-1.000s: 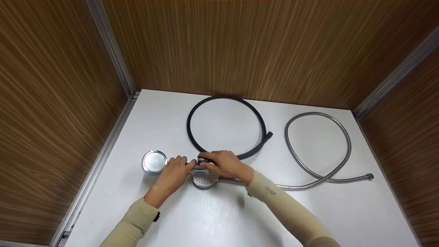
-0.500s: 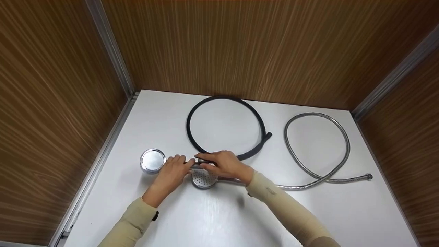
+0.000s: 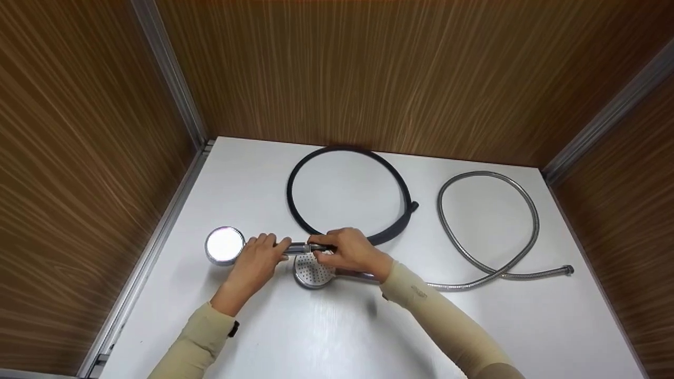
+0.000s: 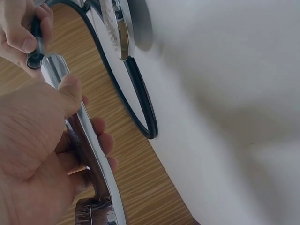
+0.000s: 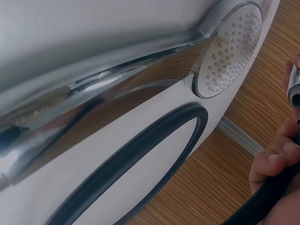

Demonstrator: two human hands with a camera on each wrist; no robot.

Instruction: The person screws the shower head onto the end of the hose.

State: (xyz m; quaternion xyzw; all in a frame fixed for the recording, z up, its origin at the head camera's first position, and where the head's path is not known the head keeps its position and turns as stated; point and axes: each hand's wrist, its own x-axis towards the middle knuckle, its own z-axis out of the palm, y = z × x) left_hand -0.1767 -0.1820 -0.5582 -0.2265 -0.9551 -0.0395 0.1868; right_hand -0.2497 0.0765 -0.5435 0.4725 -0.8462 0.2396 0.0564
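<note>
My left hand [image 3: 258, 261] grips the handle of a chrome shower head [image 3: 225, 246], whose round disc points left. In the left wrist view, the fingers curl round the handle [image 4: 96, 157]. My right hand [image 3: 352, 250] pinches the end of the black shower hose [image 3: 403, 184], its metal connector [image 4: 35, 59] facing the handle's end. Handle and connector stand slightly out of line in the left wrist view. The right wrist view shows the handle's hollow end [image 5: 294, 91] with the hose close below. A second shower head [image 3: 314, 271], spray face up, lies under the hands.
The second shower head's handle runs right to a braided metal hose [image 3: 455, 288], looped on the white table [image 3: 326, 337]. The black hose's far end [image 3: 415, 206] rests near the loop's right side. Wood-grain panels [image 3: 358, 68] stand at the back and both sides.
My left hand has moved left with the shower head, baring more of its handle between the hands. The right hand stays nearly in place with the hose end.
</note>
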